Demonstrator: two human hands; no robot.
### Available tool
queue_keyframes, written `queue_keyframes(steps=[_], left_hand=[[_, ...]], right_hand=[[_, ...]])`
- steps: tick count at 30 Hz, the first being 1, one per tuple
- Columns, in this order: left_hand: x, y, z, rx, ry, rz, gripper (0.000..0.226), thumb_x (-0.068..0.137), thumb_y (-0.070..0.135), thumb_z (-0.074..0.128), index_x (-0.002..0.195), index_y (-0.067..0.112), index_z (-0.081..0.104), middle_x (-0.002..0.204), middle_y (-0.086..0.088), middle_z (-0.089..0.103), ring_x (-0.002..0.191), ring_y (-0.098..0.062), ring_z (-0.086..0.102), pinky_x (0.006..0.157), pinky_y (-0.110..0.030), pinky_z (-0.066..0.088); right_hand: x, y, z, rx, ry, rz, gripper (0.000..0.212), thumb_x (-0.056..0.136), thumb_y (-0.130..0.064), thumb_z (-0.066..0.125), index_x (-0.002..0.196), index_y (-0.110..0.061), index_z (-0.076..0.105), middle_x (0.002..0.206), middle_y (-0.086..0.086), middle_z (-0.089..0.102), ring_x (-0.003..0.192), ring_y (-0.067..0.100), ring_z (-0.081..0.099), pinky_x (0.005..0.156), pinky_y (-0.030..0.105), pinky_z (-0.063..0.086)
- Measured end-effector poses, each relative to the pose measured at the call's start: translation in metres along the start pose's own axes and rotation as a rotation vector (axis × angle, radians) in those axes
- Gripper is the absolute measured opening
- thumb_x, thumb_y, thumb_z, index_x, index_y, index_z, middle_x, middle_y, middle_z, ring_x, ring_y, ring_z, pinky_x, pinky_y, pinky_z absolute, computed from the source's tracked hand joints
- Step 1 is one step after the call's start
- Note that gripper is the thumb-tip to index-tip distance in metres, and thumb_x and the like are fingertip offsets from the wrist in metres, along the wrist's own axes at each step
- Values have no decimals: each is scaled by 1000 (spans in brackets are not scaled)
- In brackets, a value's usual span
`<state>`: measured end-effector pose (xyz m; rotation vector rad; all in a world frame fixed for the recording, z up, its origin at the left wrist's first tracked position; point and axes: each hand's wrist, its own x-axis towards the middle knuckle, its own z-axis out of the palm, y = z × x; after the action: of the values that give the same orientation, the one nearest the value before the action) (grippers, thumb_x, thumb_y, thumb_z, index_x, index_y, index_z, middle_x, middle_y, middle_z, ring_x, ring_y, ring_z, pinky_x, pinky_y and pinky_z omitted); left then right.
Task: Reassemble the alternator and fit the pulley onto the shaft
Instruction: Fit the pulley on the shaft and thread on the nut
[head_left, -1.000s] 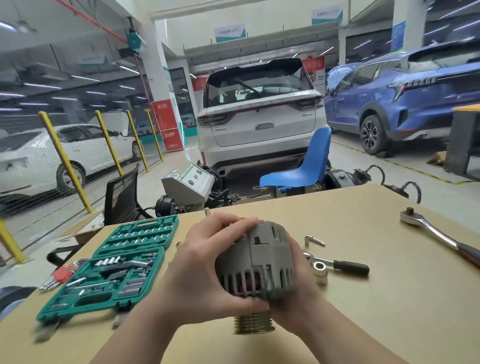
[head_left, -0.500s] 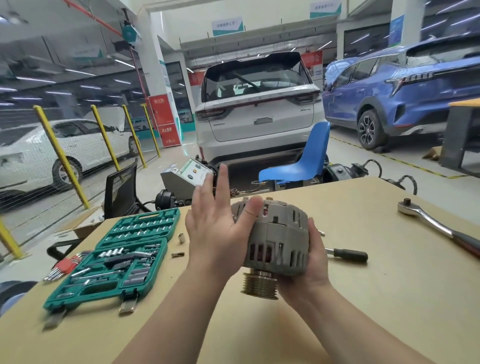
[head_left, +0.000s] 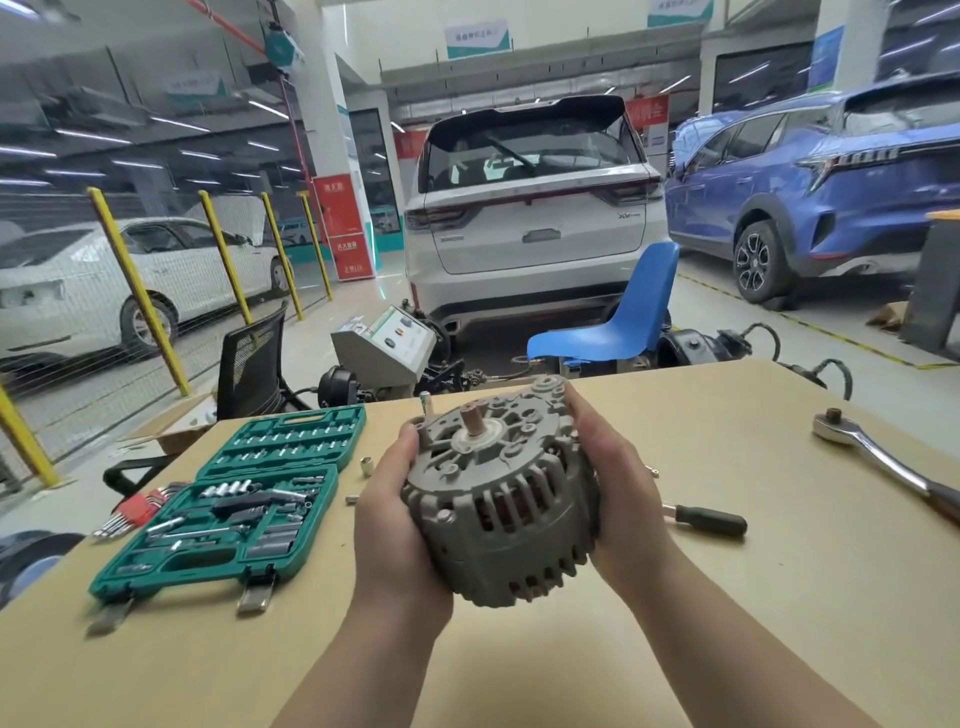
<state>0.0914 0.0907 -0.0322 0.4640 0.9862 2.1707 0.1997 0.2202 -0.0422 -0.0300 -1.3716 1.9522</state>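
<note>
As held now, cupped by left hand (head_left: 395, 525) and right hand (head_left: 621, 499), alternator (head_left: 501, 499): likely heavy, rigid metal; best gripped round ribbed body, clear of shaft (head_left: 474, 420).

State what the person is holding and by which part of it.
The alternator, held by the sides of its grey housing: left hand on one side, right hand on the other.

A: Alternator (head_left: 498, 514)?
B: Grey vented housing, held above the table, tilted — slotted rear end up, copper-coloured shaft stub (head_left: 474, 420) poking out.
A: Pulley?
B: Not visible from this angle.
</note>
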Motion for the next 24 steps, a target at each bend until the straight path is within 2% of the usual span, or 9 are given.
queue_keyframes(steps=[3, 6, 8, 10, 16, 19, 21, 24], left_hand=[[2, 8, -11, 6, 18, 99, 47, 101, 42, 60, 124, 5, 77, 132, -25, 72, 121, -44, 71, 99, -57, 59], [1, 14, -20, 130, 31, 305, 42, 103, 43, 62, 128, 12, 73, 130, -23, 73, 120, -44, 71, 99, -61, 58], [-3, 14, -25, 178, 7, 378, 53, 103, 52, 62, 138, 12, 66, 134, -25, 70, 123, -47, 68, 106, -68, 51], [-7, 11, -30, 188, -32, 415, 70, 100, 62, 62, 146, 9, 58, 138, -29, 66, 128, -50, 64, 110, -72, 45], [-7, 8, -37, 198, -79, 422, 85, 92, 70, 67, 146, 6, 54, 138, -34, 62, 129, -54, 61, 109, -79, 41], [-4, 2, -39, 208, -110, 414, 79, 95, 70, 63, 147, 10, 54, 138, -32, 62, 128, -54, 62, 106, -79, 44], [-1, -4, -38, 167, -80, 394, 72, 97, 70, 61, 151, 22, 54, 144, -23, 63, 130, -47, 63, 105, -73, 49], [2, -12, -38, -2, 67, 317, 65, 93, 73, 60, 152, 46, 53, 150, -2, 63, 129, -35, 68, 92, -57, 61]], right_hand=[[5, -3, 19, -137, 10, 58, 64, 99, -61, 52, 141, -13, 58, 135, 17, 70, 123, 39, 68, 105, 55, 54], [2, 5, 25, -16, 55, 201, 68, 94, -72, 53, 130, -16, 72, 132, 15, 72, 122, 36, 70, 107, 51, 52], [-2, 10, 27, 39, 98, 236, 76, 89, -79, 54, 129, -18, 74, 134, 15, 71, 124, 35, 69, 113, 52, 45], [-4, 12, 30, 54, 121, 254, 76, 86, -81, 57, 127, -19, 75, 133, 14, 72, 123, 34, 70, 113, 52, 46], [1, 5, 38, 36, 171, 330, 44, 90, -61, 71, 110, -23, 81, 115, 13, 79, 103, 36, 78, 99, 54, 59], [-1, 5, 39, 55, 203, 263, 38, 93, -44, 67, 119, -17, 75, 118, 17, 78, 106, 39, 76, 99, 62, 57], [-4, 4, 38, 64, 195, 200, 31, 95, -36, 64, 118, -17, 74, 119, 20, 76, 108, 42, 75, 99, 66, 56], [-8, 0, 35, -1, 156, 102, 25, 99, -30, 62, 117, -19, 76, 117, 19, 77, 107, 42, 75, 94, 62, 59]])
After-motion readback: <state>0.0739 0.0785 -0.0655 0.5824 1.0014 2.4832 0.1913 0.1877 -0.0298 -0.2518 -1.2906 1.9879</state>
